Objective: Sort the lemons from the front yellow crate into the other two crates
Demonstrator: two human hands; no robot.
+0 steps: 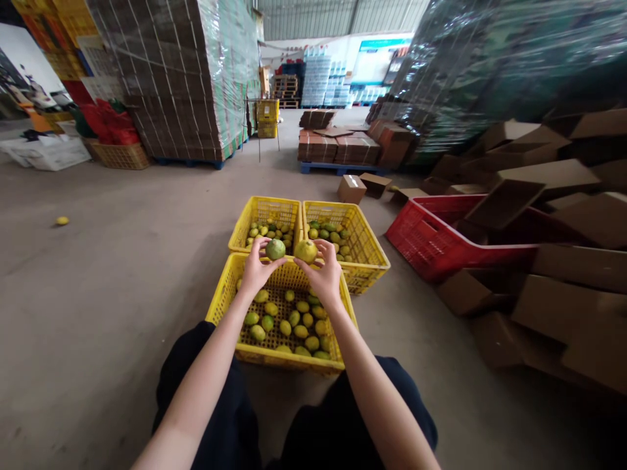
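Observation:
Between the thumb and fingers of my left hand (257, 269) is a green lemon (275, 249). My right hand (324, 271) pinches a yellower lemon (306, 250) beside it, the two fruits held up a little apart. Both hands are above the far rim of the near yellow crate (289, 358), where green and yellow lemons (300, 331) lie scattered over the slotted bottom. Just behind stand two more yellow crates, a left one (240, 225) and a right one (375, 245), each with several lemons inside.
A red crate (424, 238) with cardboard in it stands to the right, among piled cardboard boxes (578, 307). One lemon (62, 221) lies on the floor at left. Wrapped pallet stacks (166, 78) and a low pallet of flattened cardboard (337, 147) stand farther back.

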